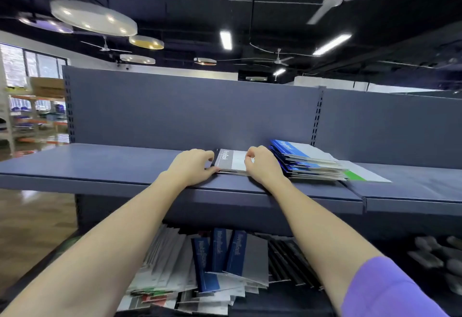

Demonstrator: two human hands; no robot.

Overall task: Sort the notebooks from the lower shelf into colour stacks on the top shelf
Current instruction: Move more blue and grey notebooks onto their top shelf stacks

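Observation:
A low stack of grey-spined notebooks (231, 161) lies on the top shelf (100, 166), and both hands are on it. My left hand (192, 166) holds its left edge with curled fingers. My right hand (262, 164) grips its right side, fingers curled over the top cover. Just to the right sits a taller stack of blue notebooks (305, 159). A green-spined notebook (365, 175) lies flat beyond that. On the lower shelf a loose pile of mixed notebooks (225, 264) leans and sprawls, with blue, grey, black, green and red spines.
The shelf's grey back panel (187, 106) rises behind the stacks. Dark blurred objects (440, 259) lie on the lower shelf at the right. Wooden floor (32, 216) and store racks (30, 114) are at the left.

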